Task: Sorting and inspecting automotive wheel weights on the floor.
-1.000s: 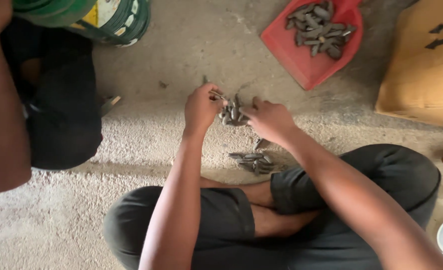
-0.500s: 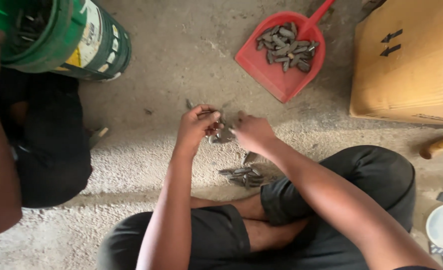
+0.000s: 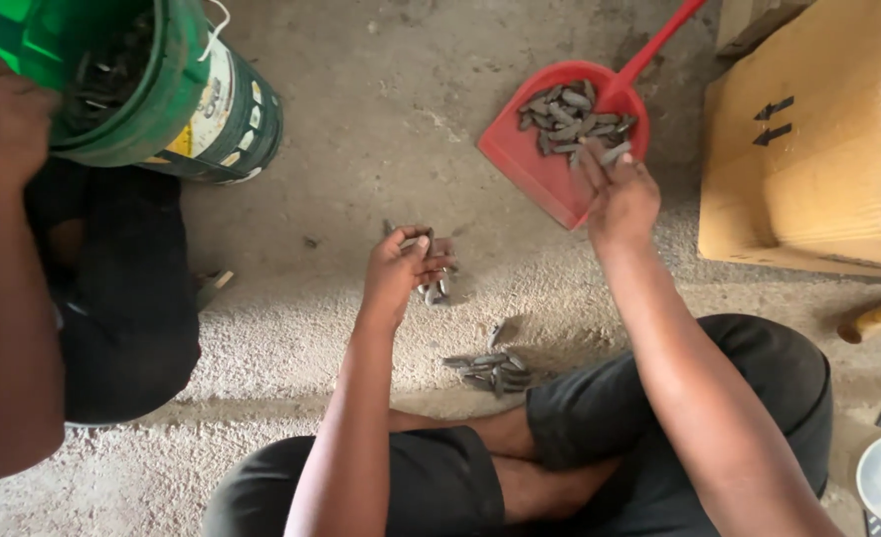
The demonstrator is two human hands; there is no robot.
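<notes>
Concrete floor (image 3: 381,119); left hand (image 3: 401,273) fingers curled around grey pieces (image 3: 435,290).

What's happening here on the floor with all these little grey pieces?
A person sits cross-legged on the concrete floor. The left hand grips a bunch of small grey metal pieces, while the right hand reaches into a red dustpan heaped with more. A small pile lies by the knees. At left, another person tilts a green bucket.
</notes>
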